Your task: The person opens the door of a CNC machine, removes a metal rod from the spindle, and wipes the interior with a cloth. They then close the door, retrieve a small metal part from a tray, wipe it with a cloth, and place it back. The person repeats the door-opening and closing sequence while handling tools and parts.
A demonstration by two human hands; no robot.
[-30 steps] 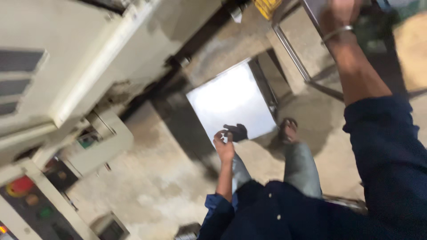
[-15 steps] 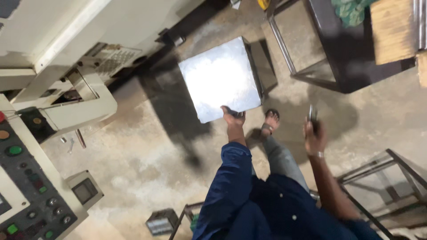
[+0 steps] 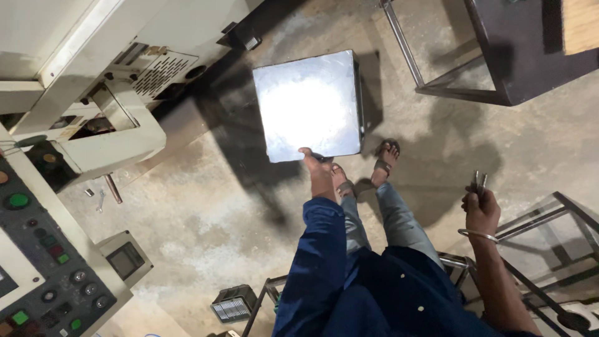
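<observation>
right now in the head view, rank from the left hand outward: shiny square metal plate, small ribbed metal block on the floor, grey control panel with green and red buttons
1. Shiny square metal plate: the left hand grips its near edge, straight ahead.
2. Small ribbed metal block: on the floor behind and left of the hand.
3. Grey control panel with green and red buttons: far left, on the machine.

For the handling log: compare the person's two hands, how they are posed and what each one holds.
The left hand reaches forward, gripping the near edge of the shiny metal box; the right hand hangs out to the side, clutching a small metal tool. The left arm wears a blue sleeve; the right forearm is bare, with a metal bangle at the wrist. Both hands are closed on metal.
</observation>
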